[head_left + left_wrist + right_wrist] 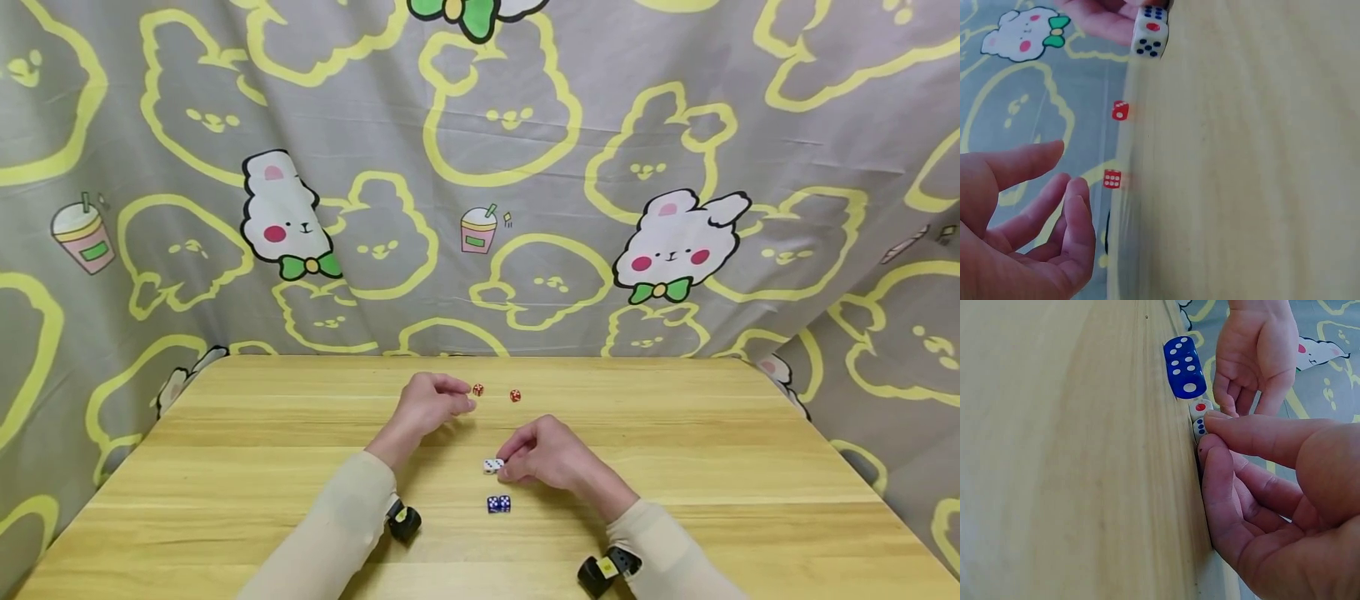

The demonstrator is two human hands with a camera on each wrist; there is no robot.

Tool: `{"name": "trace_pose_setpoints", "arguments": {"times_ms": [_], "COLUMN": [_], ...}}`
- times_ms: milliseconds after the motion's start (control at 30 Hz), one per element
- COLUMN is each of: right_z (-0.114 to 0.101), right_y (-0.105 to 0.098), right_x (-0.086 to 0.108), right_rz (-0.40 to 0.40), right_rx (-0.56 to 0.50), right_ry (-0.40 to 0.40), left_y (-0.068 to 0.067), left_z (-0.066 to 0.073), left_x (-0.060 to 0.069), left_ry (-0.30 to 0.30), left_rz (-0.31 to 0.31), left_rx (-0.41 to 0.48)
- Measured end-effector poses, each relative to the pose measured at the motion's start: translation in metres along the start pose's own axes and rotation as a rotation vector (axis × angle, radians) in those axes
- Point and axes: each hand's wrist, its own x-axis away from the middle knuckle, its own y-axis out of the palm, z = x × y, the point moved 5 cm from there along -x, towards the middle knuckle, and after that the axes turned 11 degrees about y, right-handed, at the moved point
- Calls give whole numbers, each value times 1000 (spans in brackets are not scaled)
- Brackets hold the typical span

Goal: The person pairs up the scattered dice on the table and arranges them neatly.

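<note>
Two white dice (492,467) stand side by side on the wooden table, partly covered by fingers in the right wrist view. My right hand (549,454) pinches the nearer of them, a white die (1199,429), between thumb and forefinger. Two blue dice (498,504) sit together just in front of the white pair. Farther back are two red dice, the left red die (478,389) and the right red die (515,396), set apart. Beside the left red die hovers my left hand (433,402), its thumb and fingers spread apart and holding nothing.
The wooden table (247,467) reaches back to a grey curtain (390,125) printed with yellow outlines and white rabbits. Each forearm wears a black wrist camera, the left camera (405,523) and the right camera (597,575).
</note>
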Motion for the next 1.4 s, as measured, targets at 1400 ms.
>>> {"name": "trace_pose_setpoints", "arguments": {"times_ms": [1400], "right_z": [2], "right_y": [0], "right_x": [0], "right_rz": [-11], "right_rx": [-24], "right_ry": [26], "left_y": [17], "left_z": [-9], "left_x": [-45], "left_ry": [-71], "left_rz": [104], "left_rx": [-154]}}
